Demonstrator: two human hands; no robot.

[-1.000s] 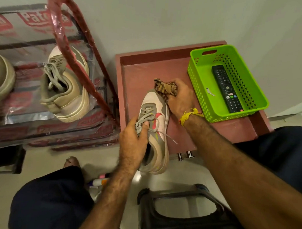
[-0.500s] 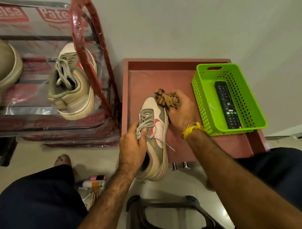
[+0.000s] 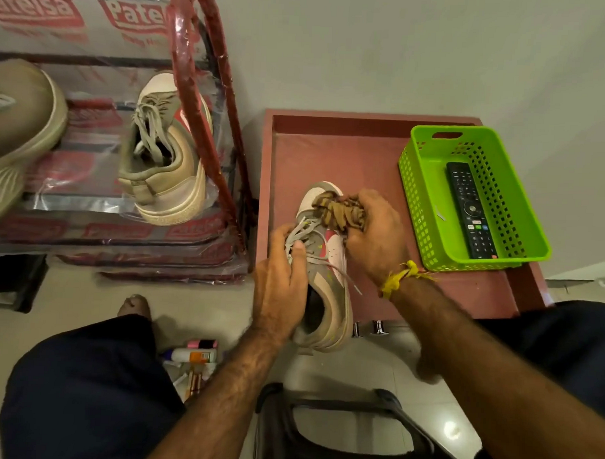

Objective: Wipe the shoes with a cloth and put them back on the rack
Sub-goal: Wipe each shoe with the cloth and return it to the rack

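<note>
Gripped at its laced middle by the left hand [image 3: 280,283], the sneaker [image 3: 327,264] is held toe-up over the front edge of the red table [image 3: 348,155]. A crumpled brown cloth [image 3: 343,212] is clutched in the curled fingers of the right hand [image 3: 376,235] and pressed against the toe.

At nine o'clock of the sneaker, the rack [image 3: 202,98] is seen wrapped in plastic, with a matching shoe [image 3: 166,162] behind its red frame and a beige shoe [image 3: 19,133] at its far left. At seven o'clock, tubes [image 3: 195,354] lie on the floor. At six o'clock a dark stool [image 3: 322,419] is placed. At two o'clock a green basket [image 3: 502,167] is set on the table, with a remote [image 3: 469,211] inside.
</note>
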